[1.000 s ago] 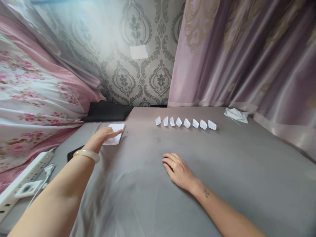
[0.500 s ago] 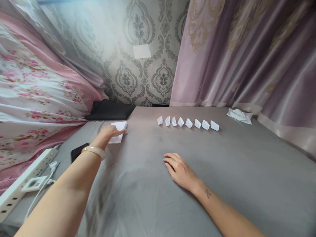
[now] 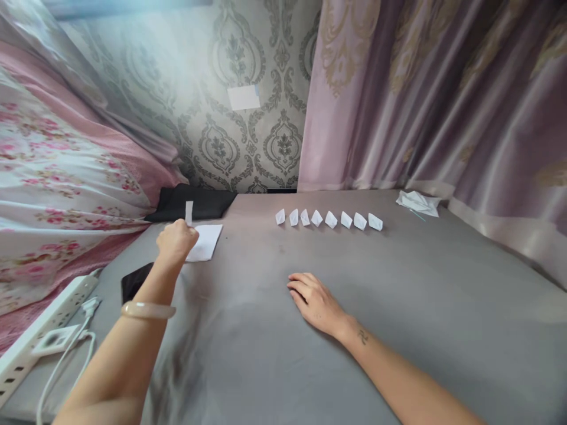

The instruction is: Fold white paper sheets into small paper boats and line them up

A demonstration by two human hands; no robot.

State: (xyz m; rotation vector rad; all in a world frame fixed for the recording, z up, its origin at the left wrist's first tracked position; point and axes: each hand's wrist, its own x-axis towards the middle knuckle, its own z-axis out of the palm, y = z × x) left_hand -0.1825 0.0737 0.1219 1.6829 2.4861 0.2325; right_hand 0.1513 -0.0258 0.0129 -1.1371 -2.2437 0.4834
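My left hand (image 3: 177,241), a pale bangle on its wrist, is closed on a piece of white paper (image 3: 189,212). Only a narrow strip of that paper sticks up above my fist; the rest is hidden by my hand. Just beyond and to the right lies a stack of white paper sheets (image 3: 206,242). My right hand (image 3: 315,302) rests palm down on the grey cloth (image 3: 274,366), its fingers loosely stretched and holding nothing. Farther back, several small folded white paper shapes (image 3: 331,220) stand in a row.
A dark phone (image 3: 135,283) lies left of my left forearm, beside a white power strip (image 3: 66,301) with plugged-in cords. Black folded cloth (image 3: 195,203) is at the back left. At the back right sits a crumpled white packet (image 3: 419,203) near the curtain (image 3: 376,130).
My left hand has lifted off the paper stack and drawn back left, its fingers now closed on a piece of paper. My right hand stays resting on the cloth. The view has shifted slightly.
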